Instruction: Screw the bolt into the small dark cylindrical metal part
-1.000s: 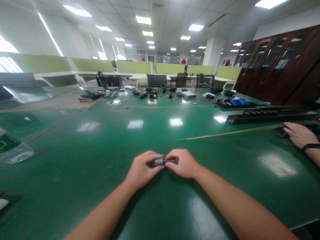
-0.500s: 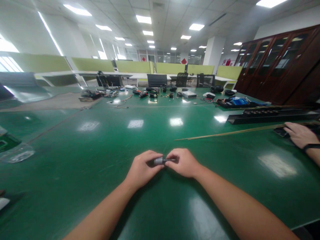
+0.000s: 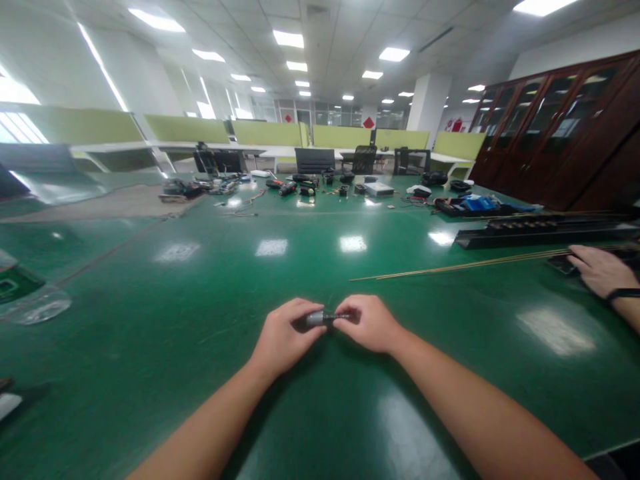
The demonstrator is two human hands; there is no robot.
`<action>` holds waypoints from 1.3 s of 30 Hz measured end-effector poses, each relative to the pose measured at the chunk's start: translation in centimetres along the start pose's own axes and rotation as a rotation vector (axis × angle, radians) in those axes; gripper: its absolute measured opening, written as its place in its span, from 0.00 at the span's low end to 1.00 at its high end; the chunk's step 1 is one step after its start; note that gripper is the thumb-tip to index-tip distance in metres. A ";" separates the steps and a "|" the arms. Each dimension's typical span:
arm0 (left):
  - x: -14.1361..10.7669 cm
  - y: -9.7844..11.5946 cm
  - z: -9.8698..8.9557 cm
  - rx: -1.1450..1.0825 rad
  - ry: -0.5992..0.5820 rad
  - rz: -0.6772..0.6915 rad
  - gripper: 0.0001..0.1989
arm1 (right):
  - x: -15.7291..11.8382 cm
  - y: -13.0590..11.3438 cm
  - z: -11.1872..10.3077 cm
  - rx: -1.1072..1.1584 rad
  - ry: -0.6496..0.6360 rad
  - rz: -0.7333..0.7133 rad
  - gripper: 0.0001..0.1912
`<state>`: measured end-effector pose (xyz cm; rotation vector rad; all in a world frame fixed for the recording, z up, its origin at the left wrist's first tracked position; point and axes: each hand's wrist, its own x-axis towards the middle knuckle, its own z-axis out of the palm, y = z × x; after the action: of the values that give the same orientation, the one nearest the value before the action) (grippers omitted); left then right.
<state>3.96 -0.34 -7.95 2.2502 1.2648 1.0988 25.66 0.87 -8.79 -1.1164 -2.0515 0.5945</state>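
Observation:
Above the green table (image 3: 215, 373), my left hand (image 3: 283, 337) pinches a small grey cylinder (image 3: 315, 319) between thumb and fingers. From the cylinder's right end runs a thin dark shaft (image 3: 330, 318), level and pointing right. My right hand (image 3: 369, 325) is closed on that shaft with thumb and fingertips, its far end partly hidden by the hand. The exact kind of part is too small to make out. Several thin brass-coloured rods (image 3: 430, 270) lie beyond my right hand.
At the right edge, another person's hand (image 3: 603, 269) with a dark wristband rests near the rods. A long black rail (image 3: 540, 235) lies behind them. A clear plastic bottle (image 3: 43, 307) is at the left. Tools and electronic parts, including a power drill (image 3: 287, 189), lie along the far side.
My right hand has shifted slightly right along the shaft, so a little more of it shows between my hands. The other person's hand stays put.

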 end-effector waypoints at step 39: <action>0.3 -0.3 -0.3 0.029 0.107 0.007 0.12 | 0.3 0.3 -0.6 -0.010 0.046 0.050 0.04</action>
<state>3.66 0.07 -7.84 2.2453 1.3234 1.2258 26.17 1.26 -8.49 -1.1799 -1.9946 0.5788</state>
